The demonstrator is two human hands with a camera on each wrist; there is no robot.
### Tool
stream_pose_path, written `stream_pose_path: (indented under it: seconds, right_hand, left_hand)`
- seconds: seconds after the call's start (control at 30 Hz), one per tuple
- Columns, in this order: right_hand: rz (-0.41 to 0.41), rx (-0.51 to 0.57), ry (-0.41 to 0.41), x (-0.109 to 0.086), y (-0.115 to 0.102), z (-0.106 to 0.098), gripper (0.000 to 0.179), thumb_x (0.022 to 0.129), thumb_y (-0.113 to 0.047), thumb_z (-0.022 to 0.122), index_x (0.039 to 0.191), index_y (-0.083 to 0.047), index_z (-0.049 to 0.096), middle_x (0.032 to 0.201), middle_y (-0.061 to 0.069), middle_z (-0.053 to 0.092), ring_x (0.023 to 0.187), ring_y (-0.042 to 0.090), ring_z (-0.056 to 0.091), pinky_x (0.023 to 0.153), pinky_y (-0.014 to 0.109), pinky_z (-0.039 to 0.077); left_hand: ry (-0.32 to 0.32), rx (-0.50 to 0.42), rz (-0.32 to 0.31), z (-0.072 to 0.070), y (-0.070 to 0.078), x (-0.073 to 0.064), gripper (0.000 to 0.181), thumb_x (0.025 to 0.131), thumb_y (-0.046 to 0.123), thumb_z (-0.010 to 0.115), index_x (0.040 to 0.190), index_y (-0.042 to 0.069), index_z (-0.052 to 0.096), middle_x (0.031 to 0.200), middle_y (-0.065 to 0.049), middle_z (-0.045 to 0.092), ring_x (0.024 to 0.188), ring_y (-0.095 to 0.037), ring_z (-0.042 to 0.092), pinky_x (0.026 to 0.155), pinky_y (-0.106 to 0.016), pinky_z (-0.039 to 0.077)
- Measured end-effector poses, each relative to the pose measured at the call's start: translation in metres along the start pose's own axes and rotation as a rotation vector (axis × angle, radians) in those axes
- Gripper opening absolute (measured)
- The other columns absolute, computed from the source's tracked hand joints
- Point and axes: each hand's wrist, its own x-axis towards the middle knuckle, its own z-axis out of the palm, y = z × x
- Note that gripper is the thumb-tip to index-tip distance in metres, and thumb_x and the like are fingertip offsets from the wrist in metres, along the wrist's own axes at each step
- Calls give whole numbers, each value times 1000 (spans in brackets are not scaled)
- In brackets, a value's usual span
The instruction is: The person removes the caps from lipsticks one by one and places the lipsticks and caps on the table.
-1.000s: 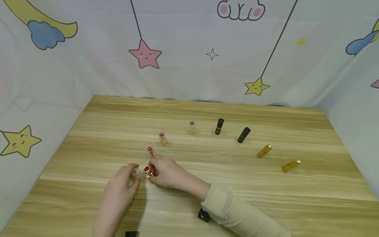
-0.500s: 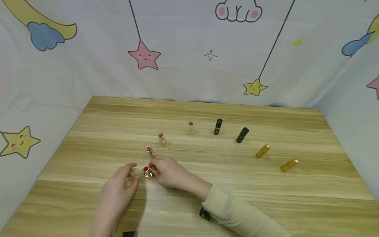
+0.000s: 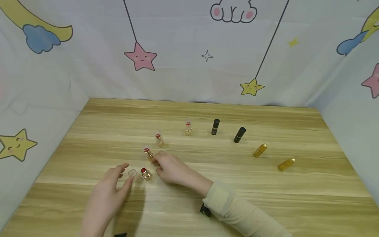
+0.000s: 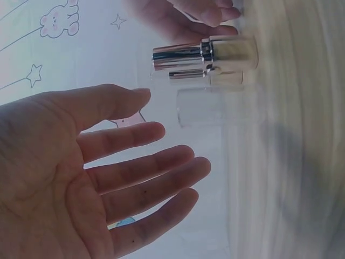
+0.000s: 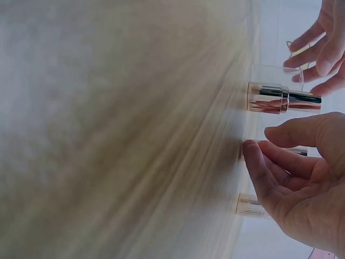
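Observation:
An uncapped lipstick [image 3: 145,173] with a red bullet and shiny gold base stands upright on the table between my hands. Left of it stands its clear cap [image 3: 132,172], also seen as a transparent cap [image 4: 199,108] in the left wrist view. My left hand [image 3: 108,192] is spread beside this cap, fingers apart and holding nothing. Close to the base of a second, clear-capped lipstick [image 3: 147,153] are the fingertips of my right hand [image 3: 173,169]. In the right wrist view, that right hand [image 5: 302,172] has bent fingers with the thumb apart; whether they touch the lipstick is hidden.
Further clear-capped lipsticks [image 3: 159,140] [image 3: 188,129] continue the arc at the back. Black lipsticks [image 3: 215,127] [image 3: 240,134] and gold lipsticks [image 3: 260,150] [image 3: 286,164] stand toward the right. A printed curtain [image 3: 177,75] borders the wooden table [image 3: 225,184].
My right hand has let go of the uncapped lipstick and moved toward the second lipstick behind it. The left hand has released the clear cap, opened its fingers and drawn back leftward.

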Motion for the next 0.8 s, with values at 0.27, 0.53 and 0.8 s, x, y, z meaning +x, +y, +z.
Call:
stream_pose_path:
  seconds: [0.27, 0.53, 0.8]
  right_hand:
    - [15, -6, 11, 5, 4, 0, 28, 86, -6, 62, 113, -8, 65, 105, 2, 65, 90, 10, 59, 80, 18, 50]
    - [48, 54, 16, 7, 5, -2, 22, 85, -10, 67, 107, -6, 65, 98, 1, 62, 83, 8, 54, 74, 16, 46]
    - [90, 73, 50, 8, 9, -4, 23, 85, -17, 71, 104, -8, 64, 97, 1, 62, 81, 5, 53, 71, 15, 45]
  left_hand:
    - [-12, -19, -61, -10, 1, -2, 50, 97, 43, 52, 134, 9, 52, 122, -19, 60, 108, -40, 61, 80, -58, 49]
    - [95, -5, -5, -15, 2, 6, 44, 97, 39, 53, 129, 9, 55, 116, -16, 62, 94, -38, 65, 67, -53, 51]
    - [65, 17, 52, -17, 3, 24, 47, 96, 40, 54, 130, 7, 54, 120, -19, 61, 88, -38, 67, 66, -54, 50]
